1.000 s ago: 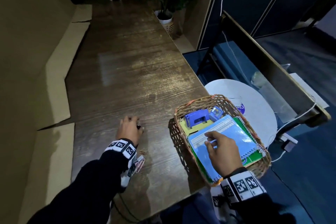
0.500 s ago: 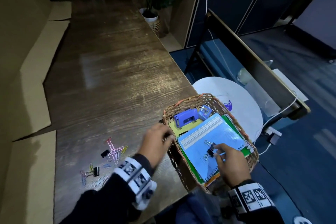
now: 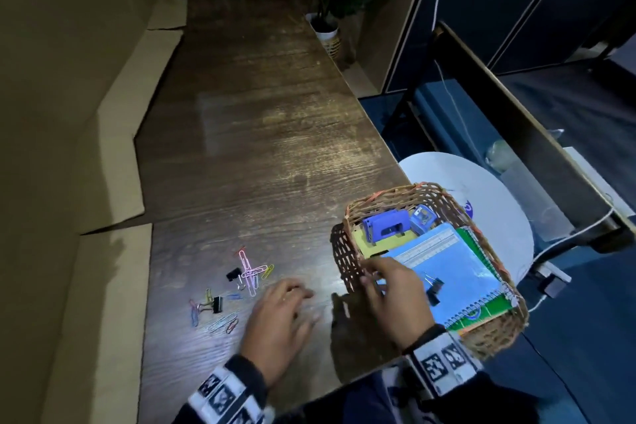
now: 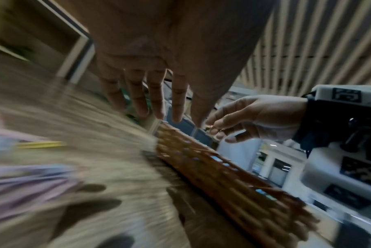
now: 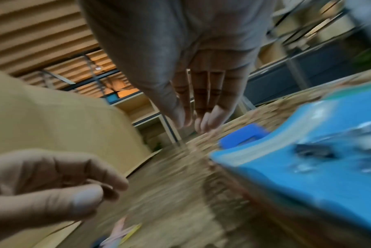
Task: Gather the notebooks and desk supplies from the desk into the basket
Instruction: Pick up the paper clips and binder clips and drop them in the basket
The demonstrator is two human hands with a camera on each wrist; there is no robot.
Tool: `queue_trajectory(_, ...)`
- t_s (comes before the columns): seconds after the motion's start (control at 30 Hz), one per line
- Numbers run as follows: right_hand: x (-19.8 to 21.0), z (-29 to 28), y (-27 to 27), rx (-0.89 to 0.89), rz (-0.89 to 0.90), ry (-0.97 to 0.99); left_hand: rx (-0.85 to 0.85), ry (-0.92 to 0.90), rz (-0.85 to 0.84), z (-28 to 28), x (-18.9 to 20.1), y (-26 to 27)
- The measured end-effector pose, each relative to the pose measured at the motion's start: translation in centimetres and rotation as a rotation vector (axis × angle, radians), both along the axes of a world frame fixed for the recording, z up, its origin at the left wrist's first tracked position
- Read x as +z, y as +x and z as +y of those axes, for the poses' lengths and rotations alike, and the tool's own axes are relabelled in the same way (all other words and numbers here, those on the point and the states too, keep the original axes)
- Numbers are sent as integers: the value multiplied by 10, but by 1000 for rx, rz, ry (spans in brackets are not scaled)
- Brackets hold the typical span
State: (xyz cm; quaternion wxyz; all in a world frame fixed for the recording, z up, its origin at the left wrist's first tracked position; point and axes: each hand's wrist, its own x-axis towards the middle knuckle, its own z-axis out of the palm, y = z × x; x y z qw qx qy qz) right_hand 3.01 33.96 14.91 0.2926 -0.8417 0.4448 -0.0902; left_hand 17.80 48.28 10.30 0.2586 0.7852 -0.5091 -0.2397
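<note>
The left hand [image 3: 280, 315] is hanging over the desk [image 3: 261, 134] with fingers loose, holding nothing. The right hand [image 3: 395, 296] is hovering over the basket's [image 3: 347, 255] near edge, fingers relaxed. Paper clips [image 3: 249, 272] are lying on the desk. A blue notebook [image 3: 461, 272] is sitting inside the basket with a black clip [image 3: 434, 287] on top.

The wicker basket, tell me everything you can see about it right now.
The wicker basket is a brown, open-weave, roughly rectangular tray with an orange strand worked into its rim. It sits upright at the right edge of the wooden desk, part of it overhanging. Inside lie a blue spiral notebook stacked on a green one, a black binder clip on the blue cover, a purple hole punch on a yellow pad, and a small blue box. The right hand hovers over its near left side; contact is unclear.
</note>
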Motion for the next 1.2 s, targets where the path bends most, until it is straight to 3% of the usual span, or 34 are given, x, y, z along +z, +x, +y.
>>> queue_trajectory(0.13, -20, 26, 99, 413, 118, 48, 263, 65, 17, 80, -19, 31)
queue_trajectory(0.33, -46, 48, 203, 753, 370, -58, 470, 76, 66, 130, -15, 30)
queue_trajectory(0.53, -61, 52, 214, 822, 473, -174, 515, 49, 60, 135, -11, 27)
queue_trajectory(0.73, -61, 55, 209, 846, 433, -245, 479, 100, 33, 125, -10, 25)
queue_trajectory(0.83, -37, 44, 193, 743, 328, -177, 481, 119, 33, 118, -5, 25)
queue_trajectory(0.93, -2, 13, 148, 438, 24, 17, 510, 146, 46, 110, -7, 31)
queue_trajectory(1.0, 16, -17, 96, 240, -72, 76, 541, 143, 48, 102, -11, 38)
queue_trajectory(1.1, 24, -51, 15, 34, 26, 71, 599, 140, 4, 83, -22, 53)
queue_trajectory(1.2, 6, -60, -29, -64, 151, 53, 609, 165, -36, 60, -34, 68)
